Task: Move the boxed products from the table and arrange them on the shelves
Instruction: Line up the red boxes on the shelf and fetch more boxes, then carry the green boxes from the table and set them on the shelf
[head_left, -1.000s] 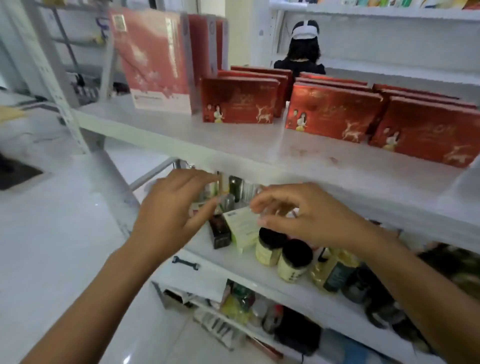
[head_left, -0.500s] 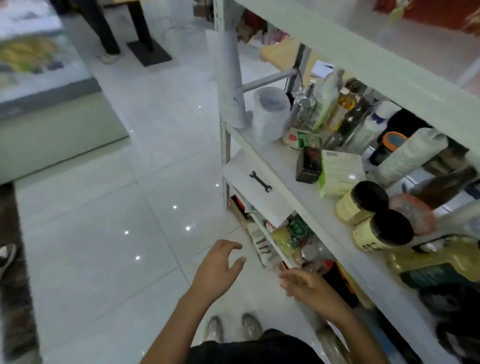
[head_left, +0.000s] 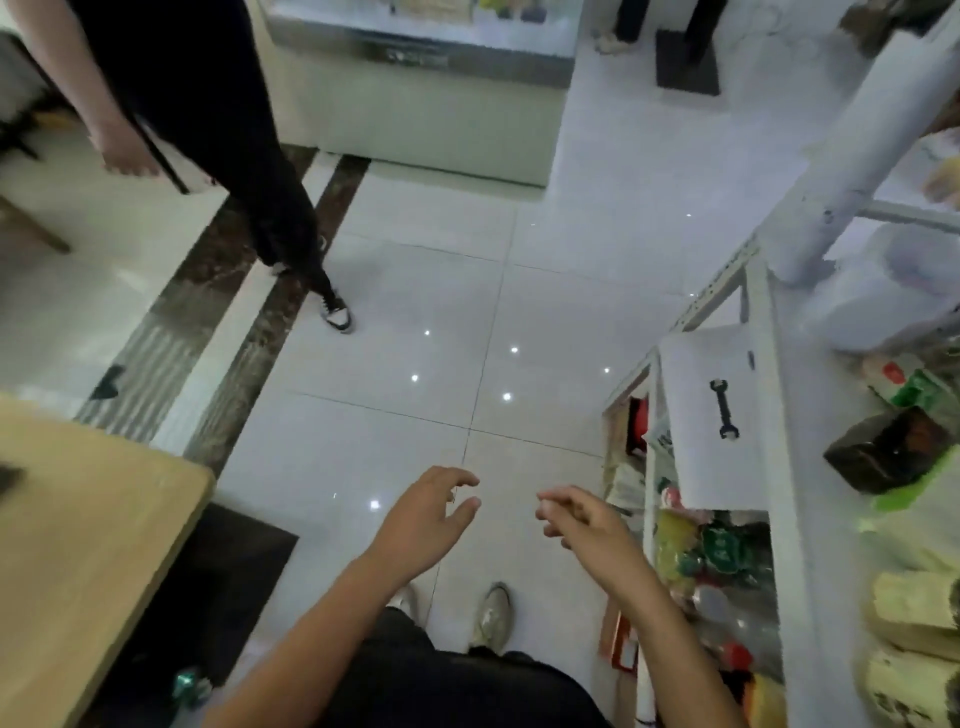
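— White floor tiles (head_left: 519, 291) fill the view. How are your hands?
— Your left hand (head_left: 421, 525) hangs over the floor, fingers loosely spread, empty. Your right hand (head_left: 587, 525) is half-curled, holding nothing.
— And around them?
— Shelves (head_left: 779, 467) stand just right; a dark box (head_left: 883, 452) sits there. Wooden table (head_left: 78, 545) lies left.

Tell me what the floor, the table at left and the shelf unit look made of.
Floor: glazed ceramic tile, likely; grout lines, mirror-like light spots.
Table: light wood or laminate; pale matte grain, hard to tell which.
Shelf unit: white-painted metal, judging by its perforated upright.
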